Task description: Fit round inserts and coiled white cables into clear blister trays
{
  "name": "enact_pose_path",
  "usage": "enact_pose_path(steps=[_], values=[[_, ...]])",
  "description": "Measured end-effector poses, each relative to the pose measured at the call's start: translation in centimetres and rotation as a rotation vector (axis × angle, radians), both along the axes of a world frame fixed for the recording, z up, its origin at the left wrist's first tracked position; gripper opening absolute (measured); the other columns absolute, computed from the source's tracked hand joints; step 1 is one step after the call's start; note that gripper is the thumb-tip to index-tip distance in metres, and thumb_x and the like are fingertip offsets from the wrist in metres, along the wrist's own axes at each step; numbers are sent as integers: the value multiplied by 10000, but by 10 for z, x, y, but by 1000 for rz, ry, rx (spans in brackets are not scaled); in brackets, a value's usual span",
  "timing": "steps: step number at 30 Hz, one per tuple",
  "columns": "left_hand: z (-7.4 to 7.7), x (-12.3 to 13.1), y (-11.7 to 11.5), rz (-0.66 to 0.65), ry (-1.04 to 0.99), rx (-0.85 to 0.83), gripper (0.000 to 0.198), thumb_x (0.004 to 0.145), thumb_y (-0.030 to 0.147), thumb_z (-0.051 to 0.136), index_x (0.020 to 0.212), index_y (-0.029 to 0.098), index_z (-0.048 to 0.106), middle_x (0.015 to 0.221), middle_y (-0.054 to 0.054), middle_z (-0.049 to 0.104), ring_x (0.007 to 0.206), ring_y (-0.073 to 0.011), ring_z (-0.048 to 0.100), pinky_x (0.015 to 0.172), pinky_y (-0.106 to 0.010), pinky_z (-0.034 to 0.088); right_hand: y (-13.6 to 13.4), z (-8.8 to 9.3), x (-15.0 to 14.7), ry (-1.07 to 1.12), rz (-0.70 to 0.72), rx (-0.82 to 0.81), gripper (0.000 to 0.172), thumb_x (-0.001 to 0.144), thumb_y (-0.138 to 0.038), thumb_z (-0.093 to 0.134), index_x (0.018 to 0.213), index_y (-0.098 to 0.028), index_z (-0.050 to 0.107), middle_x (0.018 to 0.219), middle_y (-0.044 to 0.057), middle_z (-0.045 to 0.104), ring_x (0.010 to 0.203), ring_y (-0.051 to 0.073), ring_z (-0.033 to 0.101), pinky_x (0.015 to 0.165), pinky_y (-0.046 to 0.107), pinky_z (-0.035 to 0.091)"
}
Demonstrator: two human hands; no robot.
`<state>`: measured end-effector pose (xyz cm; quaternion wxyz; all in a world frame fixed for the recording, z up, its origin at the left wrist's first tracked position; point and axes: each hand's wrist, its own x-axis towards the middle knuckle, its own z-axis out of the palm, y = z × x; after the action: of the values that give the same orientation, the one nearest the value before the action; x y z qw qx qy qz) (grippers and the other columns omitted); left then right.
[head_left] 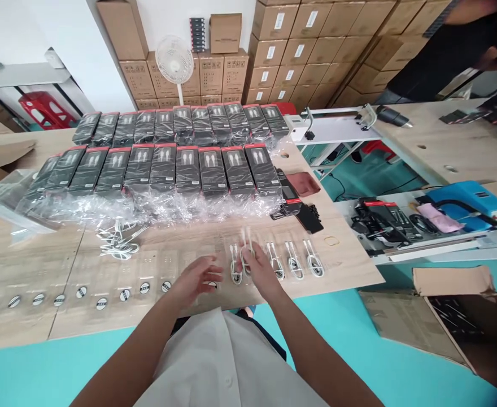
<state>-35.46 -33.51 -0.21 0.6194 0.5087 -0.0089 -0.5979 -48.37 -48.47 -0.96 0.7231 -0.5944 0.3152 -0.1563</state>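
Left hand (195,277): held open and palm down, fingers spread, with nothing gripped; just beside the right hand, above the clear plastic trays (155,265).

Right hand (259,270): partly closed, fingers pinched on the raised loops of a coiled white cable (245,255).

Cable row: four more coiled white cables (294,260) laid side by side on the surface (341,271), just right of the right hand, with one more coil (235,272) just left of it.

Nearby on the surface: round black-and-white stickers (144,288) set in a line along the trays; a tangled bunch of white cables (119,244) left of center; a rubber band (331,241) right of the row.

Upper middle: two rows of black boxed cables (164,164) in clear wrap, red along the top edges.

Background: cardboard cartons (299,51) stacked high at upper right, a white fan (174,59) at top center, a red stool (43,110) at upper left.

Upper right corner: a co-worker's black shirt (452,56) and arm, beyond a second surface (443,135).
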Motion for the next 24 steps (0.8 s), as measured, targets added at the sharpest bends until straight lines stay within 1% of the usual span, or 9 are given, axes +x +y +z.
enact_pose_path(steps=[3, 6, 9, 11, 14, 18, 20, 22, 24], values=[[-35, 14, 27, 170, -53, 188, 311, 768, 383, 707, 985, 169, 647, 913, -98, 683, 710, -156, 654, 484, -203, 402, 25, -39, -17, 165, 213, 80, 359, 848, -541, 535, 991, -212, 551, 710, -9, 615, 557, 144, 581, 505, 257, 421], [-61, 20, 41, 248, -125, 279, 290, 721, 367, 732, 887, 148, 643, 842, -83, 664, 637, -134, 615, 467, -205, 359, 53, -74, -30, 238, 404, 74, 326, 883, -516, 482, 1007, -225, 563, 773, 19, 648, 659, 173, 629, 517, 256, 438], [-70, 20, 39, 193, -288, 307, 295, 702, 397, 736, 818, 146, 630, 823, -82, 652, 659, -154, 615, 497, -226, 365, 66, -97, -33, 260, 406, -70, 262, 886, -447, 485, 1022, -240, 569, 828, 39, 655, 747, 198, 636, 559, 278, 462], [-71, 19, 32, 150, -401, 324, 287, 681, 373, 751, 821, 156, 625, 822, -76, 643, 704, -181, 622, 529, -245, 382, 68, -104, -31, 257, 368, -213, 220, 877, -406, 493, 993, -240, 580, 858, 45, 656, 807, 217, 631, 646, 320, 493], [-73, 19, 16, 183, -509, 368, 378, 631, 278, 791, 946, 175, 611, 935, -86, 631, 810, -207, 619, 619, -275, 427, 65, -99, -29, 240, 296, -280, 227, 893, -402, 463, 975, -226, 581, 859, 55, 664, 840, 234, 634, 747, 374, 509], [-72, 16, -8, 341, -559, 347, 711, 624, 221, 816, 1252, 226, 483, 1243, -143, 530, 1067, -254, 584, 798, -327, 476, 60, -67, -31, 158, 200, -203, 284, 906, -476, 465, 989, -232, 585, 909, 65, 670, 861, 228, 647, 753, 372, 522], [-67, 12, -19, 369, -450, 236, 824, 697, 229, 772, 1394, 271, 336, 1276, -146, 524, 1095, -254, 599, 840, -348, 496, 56, -47, -33, 122, 170, -151, 291, 886, -490, 509, 994, -237, 602, 909, 59, 670, 846, 219, 645, 721, 356, 524], [-59, 8, -28, 389, -351, 90, 921, 754, 223, 721, 1479, 325, 161, 1253, -129, 548, 1037, -233, 648, 850, -361, 519, 50, -30, -32, 110, 118, -55, 291, 849, -483, 569, 980, -227, 615, 836, 45, 668, 788, 206, 639, 644, 322, 512], [-49, 3, -33, 413, -327, -29, 997, 750, 211, 721, 1500, 381, 86, 1257, -110, 544, 975, -216, 680, 851, -368, 534, 41, -17, -29, 95, 23, 89, 281, 797, -456, 636, 935, -212, 615, 718, 10, 637, 683, 177, 623, 554, 273, 470]])
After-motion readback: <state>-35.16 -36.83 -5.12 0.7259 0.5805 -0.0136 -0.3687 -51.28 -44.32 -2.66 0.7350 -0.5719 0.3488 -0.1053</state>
